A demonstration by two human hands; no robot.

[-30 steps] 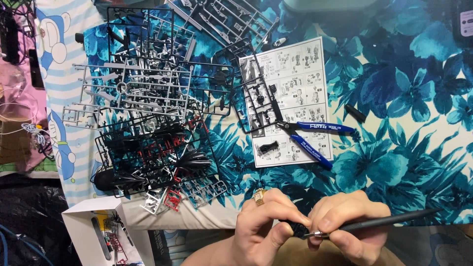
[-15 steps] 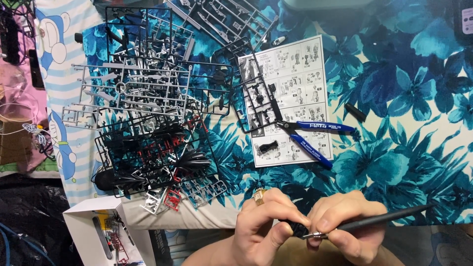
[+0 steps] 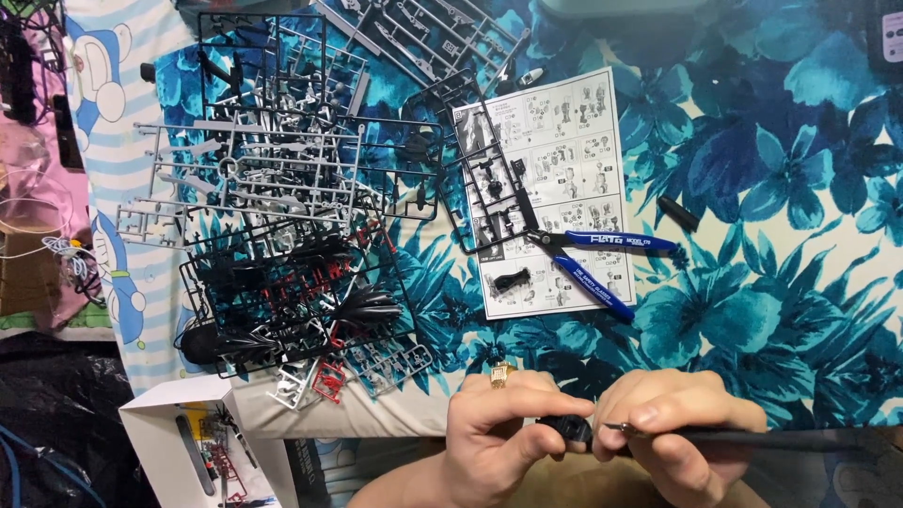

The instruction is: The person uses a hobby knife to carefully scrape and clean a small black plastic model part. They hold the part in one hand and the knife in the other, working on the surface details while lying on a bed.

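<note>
Black, small plastic model part (image 3: 567,429) sits pinched in the left hand (image 3: 494,433) fingers at the near edge of the blue floral-clothed tabletop (image 3: 771,282). Right hand (image 3: 673,428) fingers pinch a slim dark-handled hobby knife (image 3: 743,436), its long axis running rightward, tip touching the part.

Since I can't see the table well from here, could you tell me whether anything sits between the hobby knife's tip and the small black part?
Nothing visible does. The left hand pinches the small black part, and the right hand holds the hobby knife with its tip right at the part.

right hand (image 3: 673,428) nudged slightly lower, dark tool (image 3: 752,436) levelled
</note>
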